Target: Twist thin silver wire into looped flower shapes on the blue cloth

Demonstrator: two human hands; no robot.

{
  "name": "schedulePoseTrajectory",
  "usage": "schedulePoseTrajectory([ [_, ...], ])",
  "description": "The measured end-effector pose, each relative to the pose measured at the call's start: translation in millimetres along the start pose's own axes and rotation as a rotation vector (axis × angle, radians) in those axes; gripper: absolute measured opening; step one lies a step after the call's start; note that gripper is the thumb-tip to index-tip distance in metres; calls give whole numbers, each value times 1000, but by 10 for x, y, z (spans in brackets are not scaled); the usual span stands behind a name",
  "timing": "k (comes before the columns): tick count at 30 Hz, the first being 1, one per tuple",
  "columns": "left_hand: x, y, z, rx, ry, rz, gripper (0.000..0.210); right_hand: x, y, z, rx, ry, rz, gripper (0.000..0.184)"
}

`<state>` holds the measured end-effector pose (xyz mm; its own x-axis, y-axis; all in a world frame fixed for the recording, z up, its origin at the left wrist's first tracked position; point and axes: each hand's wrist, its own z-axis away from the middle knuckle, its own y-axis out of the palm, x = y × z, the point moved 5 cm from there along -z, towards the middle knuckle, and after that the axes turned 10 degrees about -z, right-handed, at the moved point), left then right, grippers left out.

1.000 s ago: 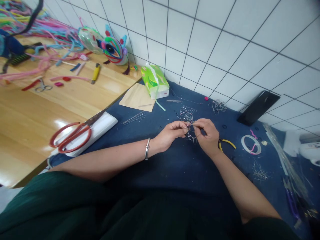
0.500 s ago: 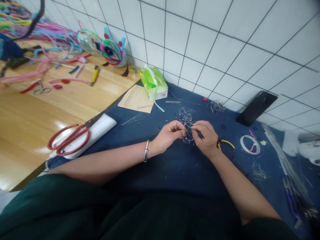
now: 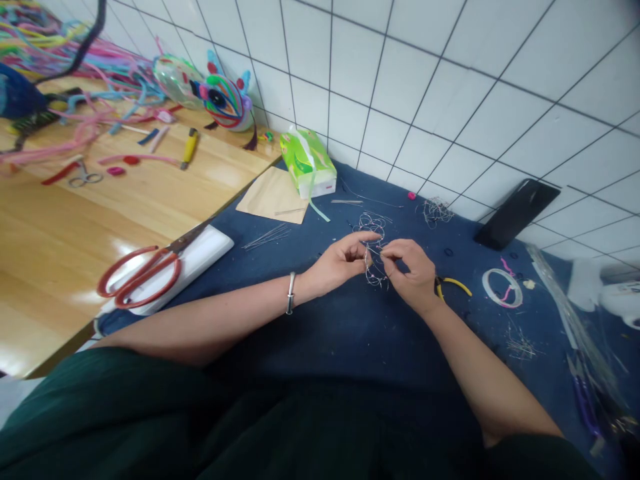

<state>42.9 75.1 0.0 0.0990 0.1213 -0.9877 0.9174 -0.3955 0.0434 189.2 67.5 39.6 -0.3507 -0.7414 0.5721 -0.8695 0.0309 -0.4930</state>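
A looped wire piece [image 3: 373,225] of thin silvery wire, dotted with small pinkish specks, is between my hands over the dark blue cloth. My left hand [image 3: 345,261] pinches its left side between thumb and fingers, with the index finger stretched across the loops. From the right, my right hand [image 3: 409,270] pinches the wire's edge between thumb and index finger; its fingertips partly hide the exact grip. Just beyond my right wrist lie yellow-handled pliers [image 3: 457,285], partly covered by that hand.
Red-handled scissors [image 3: 145,273] rest on a white box [image 3: 207,250] at left. A tissue pack [image 3: 310,163], straight wires [image 3: 267,235], a wire tangle [image 3: 437,210], a phone [image 3: 517,213] against the wall, a tape roll [image 3: 503,288] and purple-handled pliers [image 3: 585,400] surround the hands.
My left index finger has straightened out over the upper wire loops. My right hand has shifted very slightly and keeps its pinch. The view has moved a little.
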Motion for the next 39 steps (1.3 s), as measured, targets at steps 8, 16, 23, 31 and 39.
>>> schedulePoseTrajectory([
  [8,52,-16,21,-75,15,-252,48,6,-11,46,-23,-105,96,18],
  [16,28,-28,71,-152,13,-533,45,23,-9,92,-3,-233,152,26],
  [23,-9,-29,72,-165,31,-565,40,-14,-2,116,21,-279,195,29],
  [31,-73,-66,63,-230,161,-539,38,-57,51,92,109,-183,147,27],
  [39,2,-104,38,-252,118,-409,38,-55,15,-8,56,40,32,13],
])
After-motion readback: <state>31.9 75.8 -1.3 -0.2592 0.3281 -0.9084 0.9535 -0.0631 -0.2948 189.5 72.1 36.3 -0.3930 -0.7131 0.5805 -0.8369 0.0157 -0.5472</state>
